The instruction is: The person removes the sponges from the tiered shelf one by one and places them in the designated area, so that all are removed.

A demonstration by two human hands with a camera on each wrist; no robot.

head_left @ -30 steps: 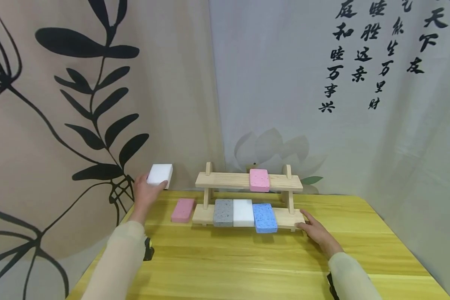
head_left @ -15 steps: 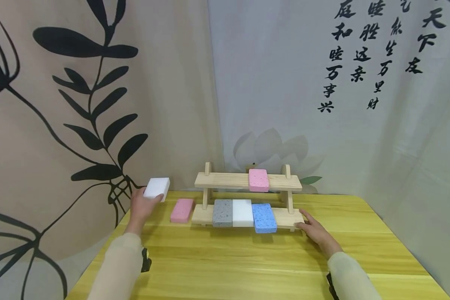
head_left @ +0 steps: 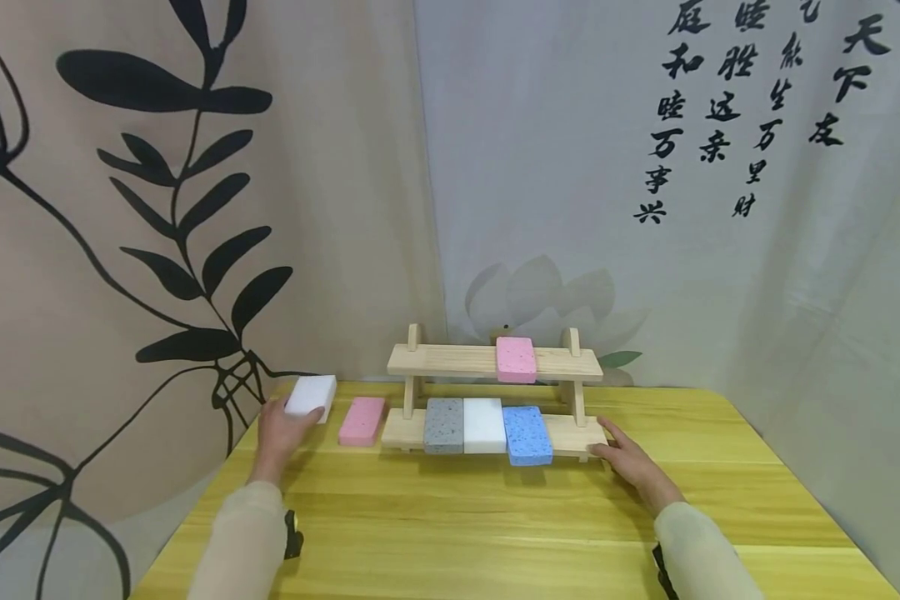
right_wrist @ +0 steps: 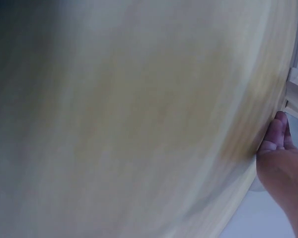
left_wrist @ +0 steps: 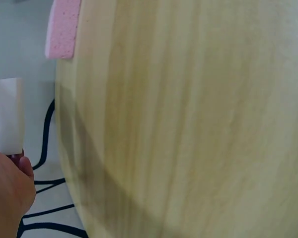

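The left hand (head_left: 281, 433) has its grip pinching a white sponge (head_left: 311, 396) near the back left corner of the desk (head_left: 435, 525), and a pink sponge (head_left: 362, 422) lies flat just beside it. The right hand (head_left: 633, 462) holds the right end of the lower shelf (head_left: 397, 427) of a wooden rack (head_left: 412, 396), with a finger and the thumb on its two sides. The white sponge might drop to the floor if the left grip gets loose, because it is so close to the edge. It could also bump the pink sponge if the left hand swings too far to the right. On the lower shelf, a gray sponge (head_left: 444, 426), a second white sponge (head_left: 483, 426) and a blue sponge (head_left: 528, 436) sit in a row. The blue one pokes out over the front and is a bit crooked, so a tug on the rack could tip it off. Another pink sponge (head_left: 516, 360) on the upper shelf (head_left: 450, 360) could slide too. Most of the left fingers hide behind the white sponge, and I can't tell if it touches the desk. The left wrist view cuts off that hand, and the right wrist view is blurry, with just a bit of the rack showing.
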